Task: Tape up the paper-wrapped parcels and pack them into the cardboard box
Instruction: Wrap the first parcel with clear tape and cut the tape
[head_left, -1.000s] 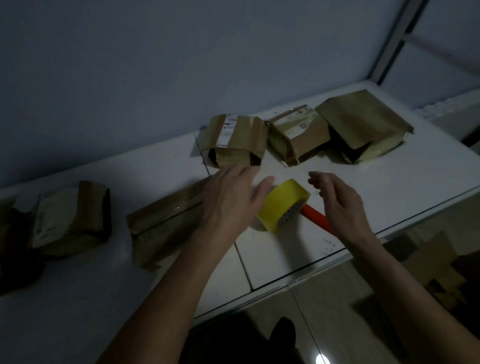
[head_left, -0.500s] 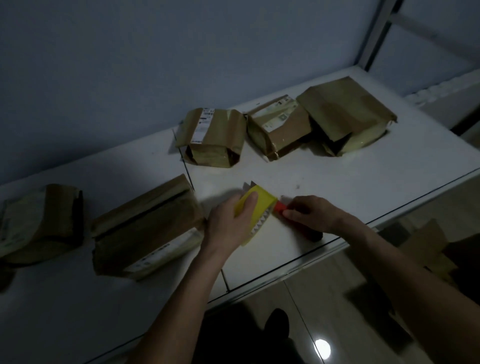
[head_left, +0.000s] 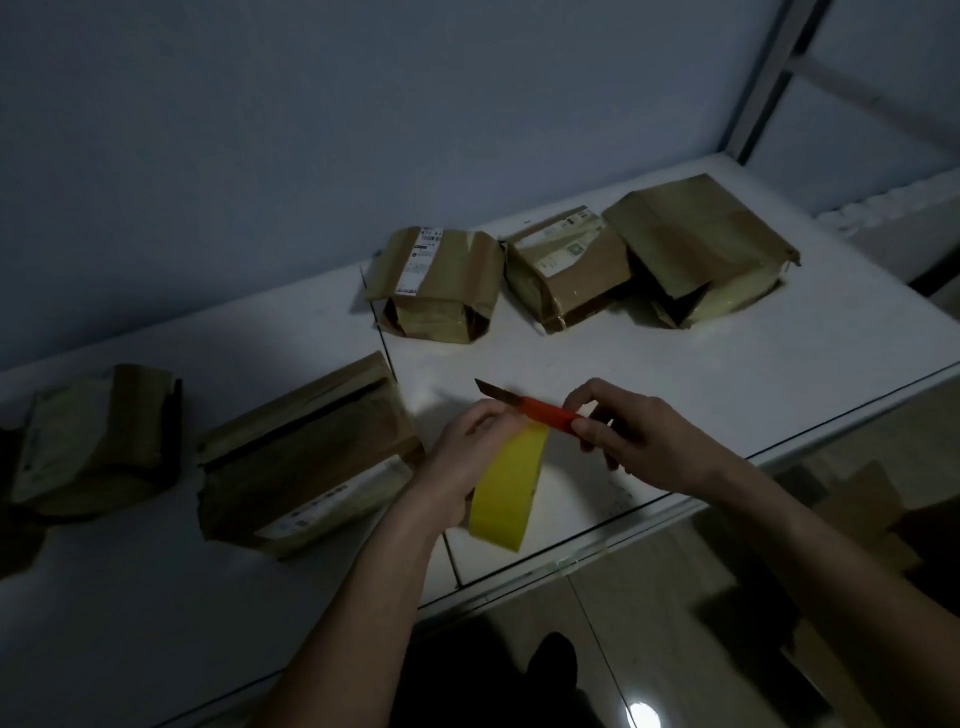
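We're early on, by our guess: no parcel shows fresh tape & none is packed. Left hand (head_left: 467, 457) grips the yellow tape roll (head_left: 506, 488) above the white table (head_left: 727, 374); right hand (head_left: 644, 436) pinches the orange cutter (head_left: 540, 410), blade out. Nearest parcel (head_left: 306, 457) lies just left of the roll, brown paper creased, flap loose; 4 more further off. Cardboard box (head_left: 857, 509) sits on the floor at right, too dark to read.
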